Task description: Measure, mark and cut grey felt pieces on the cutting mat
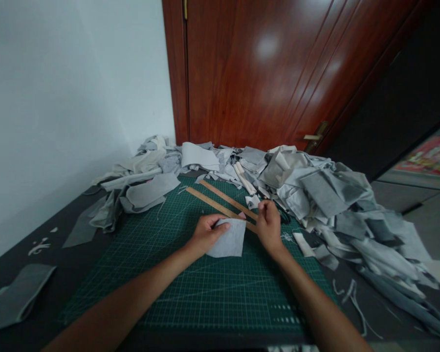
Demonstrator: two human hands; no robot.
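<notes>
My left hand [207, 231] grips a small grey fabric piece [229, 242] by its upper edge, thumb on top and fingers behind. The piece hangs over the green cutting mat [190, 298]. To its right, my right hand [270, 226] is closed in a pinch; what it holds, if anything, is too small to make out. Two tan strips that look like rulers [207, 197] lie slanted on the mat beyond my hands. A bit of pink [242, 215] shows behind the fabric's top edge. Beside my right hand sits a dark looped object [285, 216], partly hidden.
Heaped grey and white fabric scraps [324, 193] cover the right side, with more scraps [150, 190] at the back left. A folded grey cloth [20, 296] lies at the left on the dark table [71, 274]. Behind stand a white wall and a wooden door [242, 73].
</notes>
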